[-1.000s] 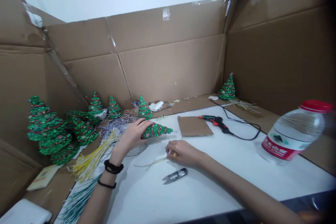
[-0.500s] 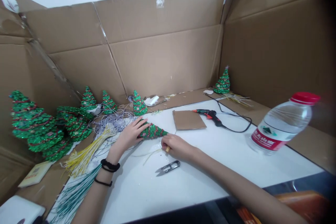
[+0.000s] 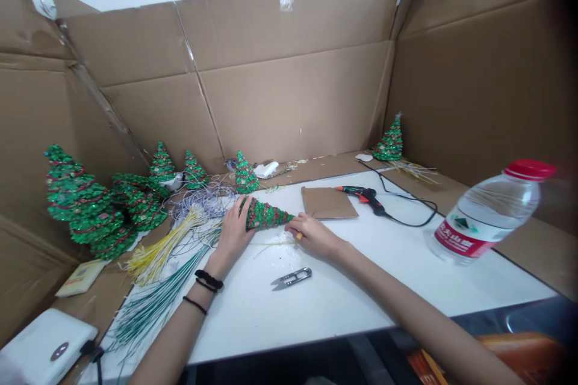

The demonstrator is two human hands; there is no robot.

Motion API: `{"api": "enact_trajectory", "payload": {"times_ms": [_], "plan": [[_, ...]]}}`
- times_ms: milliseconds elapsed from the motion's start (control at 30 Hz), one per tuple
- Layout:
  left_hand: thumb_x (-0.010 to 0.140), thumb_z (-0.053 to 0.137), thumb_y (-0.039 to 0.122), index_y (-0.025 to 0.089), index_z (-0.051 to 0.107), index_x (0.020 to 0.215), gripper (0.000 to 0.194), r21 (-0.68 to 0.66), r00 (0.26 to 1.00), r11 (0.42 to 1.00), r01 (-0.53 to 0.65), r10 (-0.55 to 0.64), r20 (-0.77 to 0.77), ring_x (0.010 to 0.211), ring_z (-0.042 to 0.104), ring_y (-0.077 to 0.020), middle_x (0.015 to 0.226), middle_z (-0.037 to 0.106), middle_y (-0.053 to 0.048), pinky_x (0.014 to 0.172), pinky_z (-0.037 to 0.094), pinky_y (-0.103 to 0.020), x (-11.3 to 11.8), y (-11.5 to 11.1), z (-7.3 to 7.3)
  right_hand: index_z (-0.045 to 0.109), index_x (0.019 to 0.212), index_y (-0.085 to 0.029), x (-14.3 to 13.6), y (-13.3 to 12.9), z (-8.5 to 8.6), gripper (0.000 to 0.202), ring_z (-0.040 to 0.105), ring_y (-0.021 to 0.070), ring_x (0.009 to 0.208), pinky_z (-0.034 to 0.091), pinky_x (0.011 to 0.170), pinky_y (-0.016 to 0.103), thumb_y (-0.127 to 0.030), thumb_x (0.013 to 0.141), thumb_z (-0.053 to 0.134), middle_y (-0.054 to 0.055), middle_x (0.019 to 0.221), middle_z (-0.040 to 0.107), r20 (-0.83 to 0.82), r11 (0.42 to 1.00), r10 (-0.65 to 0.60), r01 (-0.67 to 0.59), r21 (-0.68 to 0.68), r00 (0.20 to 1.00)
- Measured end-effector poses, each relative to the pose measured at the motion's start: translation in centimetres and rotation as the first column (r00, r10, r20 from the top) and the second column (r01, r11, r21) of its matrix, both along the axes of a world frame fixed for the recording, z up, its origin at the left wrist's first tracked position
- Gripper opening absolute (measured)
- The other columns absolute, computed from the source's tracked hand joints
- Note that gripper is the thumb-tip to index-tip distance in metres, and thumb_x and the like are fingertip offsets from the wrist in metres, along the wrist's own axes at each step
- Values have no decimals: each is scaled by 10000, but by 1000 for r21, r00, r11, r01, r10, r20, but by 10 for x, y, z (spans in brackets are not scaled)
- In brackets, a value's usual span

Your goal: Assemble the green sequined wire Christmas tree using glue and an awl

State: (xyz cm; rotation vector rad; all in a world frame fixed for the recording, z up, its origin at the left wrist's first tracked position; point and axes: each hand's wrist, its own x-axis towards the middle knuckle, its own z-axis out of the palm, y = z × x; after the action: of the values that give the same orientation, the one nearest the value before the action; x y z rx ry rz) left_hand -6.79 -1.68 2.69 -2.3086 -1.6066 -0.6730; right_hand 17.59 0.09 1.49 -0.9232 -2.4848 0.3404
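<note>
A small green Christmas tree (image 3: 270,215) with red garland lies on its side above the white table, its tip pointing right. My left hand (image 3: 235,225) is wrapped around its wide base. At the tip, my right hand (image 3: 311,234) has its fingers closed, with a short yellow-tan stub (image 3: 299,236) sticking out beneath them. Whether those fingers also grip the tip, I cannot tell. A thin pale strand (image 3: 273,244) trails left from near the right hand. Closer to me lie thread snips (image 3: 292,278), blades pointing left.
A glue gun (image 3: 366,197) rests beside a cardboard square (image 3: 329,203), its cord curving right. A water bottle (image 3: 485,216) stands at the right. Yellow strands (image 3: 167,249), green strands (image 3: 153,313) and several finished trees (image 3: 79,195) fill the left. Cardboard walls (image 3: 293,96) surround the table.
My left hand has turned from spread fingers over the tree to a wrap around its base. My right hand stays by the tip. The whole view has shifted slightly.
</note>
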Motion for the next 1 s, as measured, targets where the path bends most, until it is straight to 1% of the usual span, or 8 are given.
{"api": "enact_trajectory", "payload": {"times_ms": [200, 333, 400, 500, 733, 800, 900, 1000], "plan": [[835, 496, 348, 161, 253, 1387, 632, 39, 997, 998, 43, -40, -70, 1311, 270, -315, 1445, 272, -184, 1027, 228, -484, -5, -6, 7, 620, 888, -167, 6, 3, 5, 188, 492, 189, 822, 370, 700, 280, -203, 899, 436, 72, 834, 637, 35, 999, 4, -6, 54, 999], [862, 454, 311, 170, 549, 1114, 304, 121, 985, 983, 139, -126, -114, 1110, 466, -265, 1171, 553, -141, 920, 331, -413, -9, -17, 8, 606, 820, -175, -2, 0, -4, 102, 496, 189, 814, 367, 689, 276, -275, 821, 585, 55, 823, 623, 58, 995, 64, -69, 76, 996], [859, 452, 323, 182, 606, 852, 209, 15, 945, 961, 275, -268, -186, 870, 553, -212, 871, 632, -80, 782, 385, -344, -10, -23, 6, 596, 785, -176, -4, 0, -10, 63, 497, 184, 794, 358, 666, 271, -236, 806, 594, 49, 796, 614, 76, 994, 67, -73, 82, 995], [845, 464, 380, 188, 549, 642, 292, -208, 876, 909, 360, -406, -258, 596, 540, -159, 606, 587, -23, 588, 355, -291, -6, -28, 1, 584, 768, -173, -4, 2, -15, 62, 492, 179, 784, 348, 651, 266, -160, 816, 548, 50, 781, 606, 85, 993, 64, -72, 97, 994], [872, 393, 231, 190, 535, 710, 219, -309, 878, 898, 314, -399, -265, 570, 564, -156, 674, 643, -35, 550, 313, -282, 1, -27, -5, 574, 760, -171, 1, 6, -15, 67, 476, 174, 771, 343, 651, 260, -126, 796, 539, 52, 775, 589, 86, 991, 82, -90, 95, 993], [892, 367, 236, 193, 529, 711, 247, -282, 920, 910, 303, -357, -162, 559, 548, -148, 646, 619, -22, 550, 311, -272, -4, -25, -4, 571, 765, -170, 1, 7, -15, 78, 474, 171, 768, 342, 653, 257, -117, 800, 525, 53, 779, 585, 85, 992, 79, -86, 87, 993], [913, 356, 297, 196, 511, 712, 273, -158, 954, 955, 252, -217, 206, 513, 483, -122, 588, 545, 14, 532, 309, -247, -15, -19, -1, 573, 780, -167, 1, 7, -15, 98, 474, 171, 767, 339, 651, 258, -111, 814, 500, 58, 788, 587, 90, 994, 74, -81, 77, 993], [895, 401, 353, 195, 489, 685, 276, 43, 743, 989, 144, -137, 655, 485, 423, -104, 557, 487, 36, 514, 323, -230, -28, -12, 3, 577, 788, -166, 0, 7, -17, 108, 479, 175, 773, 340, 655, 262, -117, 823, 488, 63, 796, 592, 92, 994, 74, -81, 70, 993]]}}
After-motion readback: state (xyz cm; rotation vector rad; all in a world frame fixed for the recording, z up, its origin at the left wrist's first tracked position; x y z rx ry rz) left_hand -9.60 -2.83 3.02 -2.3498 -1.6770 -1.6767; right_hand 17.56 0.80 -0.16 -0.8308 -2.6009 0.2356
